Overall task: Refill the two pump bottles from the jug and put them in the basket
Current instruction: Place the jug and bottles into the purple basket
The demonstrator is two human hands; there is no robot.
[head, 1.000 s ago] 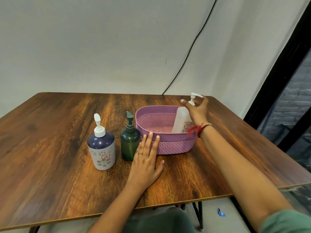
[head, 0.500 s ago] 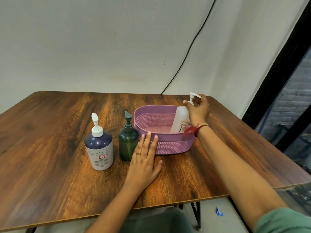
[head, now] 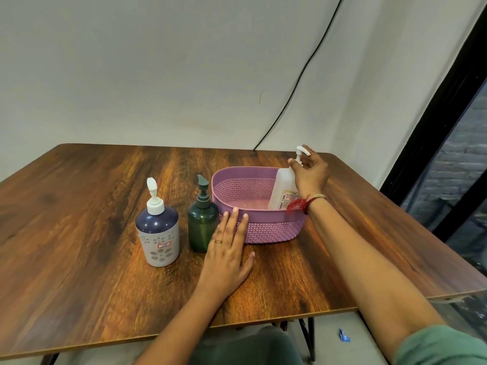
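A purple woven basket (head: 274, 230) stands on the wooden table (head: 79, 219). At its right end, inside it, a white translucent pump bottle (head: 283, 188) leans slightly, and my right hand (head: 311, 175) pinches its pump neck from above. My left hand (head: 226, 256) lies flat on the table with its fingertips against the basket's front wall. To the left of the basket stand a green pump bottle (head: 201, 227) and, further left, a dark blue bottle in a white flowered sleeve (head: 158, 233), both upright with pumps on.
A black cable (head: 303, 75) runs down the wall to the table's back edge. At the right is a dark window frame (head: 434, 127). The table's right and front edges are close to my arms. A small blue scrap (head: 344, 337) lies on the floor.
My right hand stays on the white bottle's pump in the basket. My left hand has not moved from the basket's front. Only the view has shifted a little.
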